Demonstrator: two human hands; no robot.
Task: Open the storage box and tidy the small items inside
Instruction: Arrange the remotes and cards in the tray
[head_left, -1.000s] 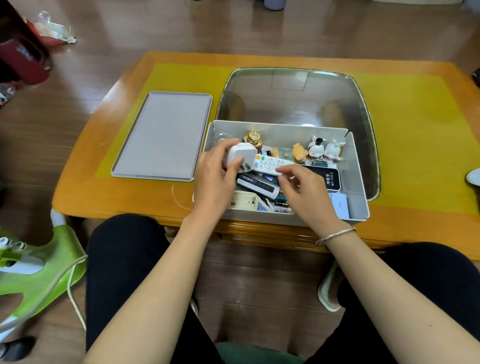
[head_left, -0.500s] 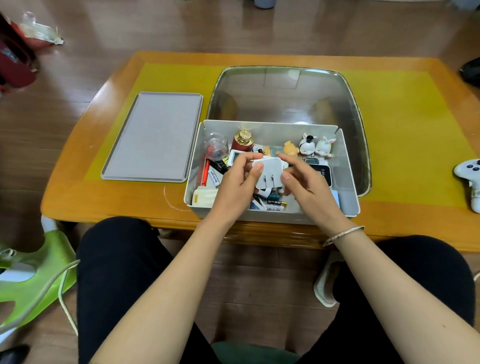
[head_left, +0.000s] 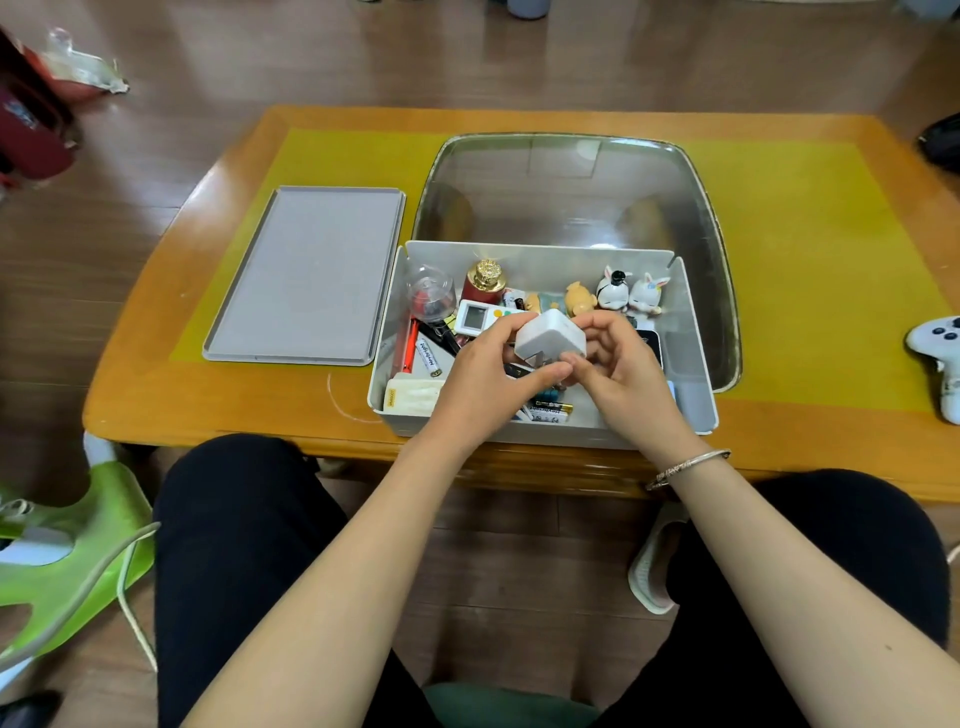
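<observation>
The lidless grey box (head_left: 696, 332) at the table's (head_left: 156, 395) near edge looks light and stiff, best held by its side walls, while over its clutter the left hand (head_left: 483, 384) and right hand (head_left: 618, 374) both curl round a hard, smooth white charger (head_left: 550, 338), prongs towards the person.

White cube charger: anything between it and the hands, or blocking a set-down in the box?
Nothing: both the left hand and right hand already hold the white cube-shaped charger. Below it the grey storage box is crowded with a white remote and batteries.
</observation>
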